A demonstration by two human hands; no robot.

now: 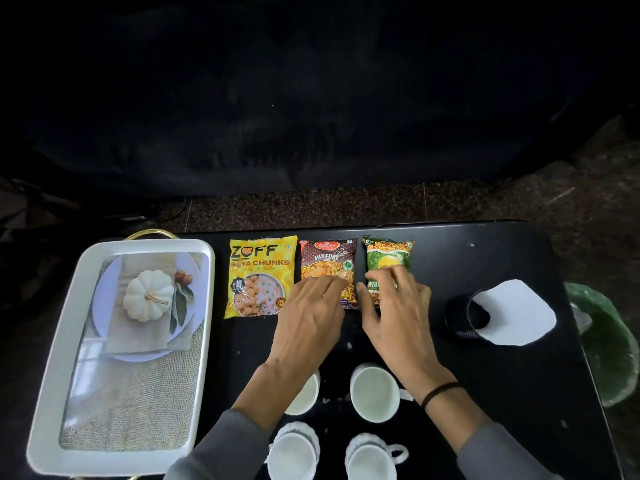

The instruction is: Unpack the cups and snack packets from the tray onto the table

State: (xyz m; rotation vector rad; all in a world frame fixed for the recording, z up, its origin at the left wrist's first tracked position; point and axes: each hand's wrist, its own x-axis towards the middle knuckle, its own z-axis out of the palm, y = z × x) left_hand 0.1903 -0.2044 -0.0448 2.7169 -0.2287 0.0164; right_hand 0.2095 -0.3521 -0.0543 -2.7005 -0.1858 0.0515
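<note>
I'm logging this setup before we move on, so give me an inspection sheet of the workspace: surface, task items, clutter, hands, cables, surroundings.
Surface: black table, a few pale specks.
Job's things: white tray at left, holding no cups or packets; yellow soya chunks packet, maroon mixture packet and green packet in a row; four white cups on the near edge.
Clutter: black mesh holder on its side, white paper in it.
Hands: left hand on the mixture packet, right hand on the green packet; grip unclear.
Cables: nothing seen.
Surroundings: speckled floor, dark cloth behind, green bag at right.
</note>
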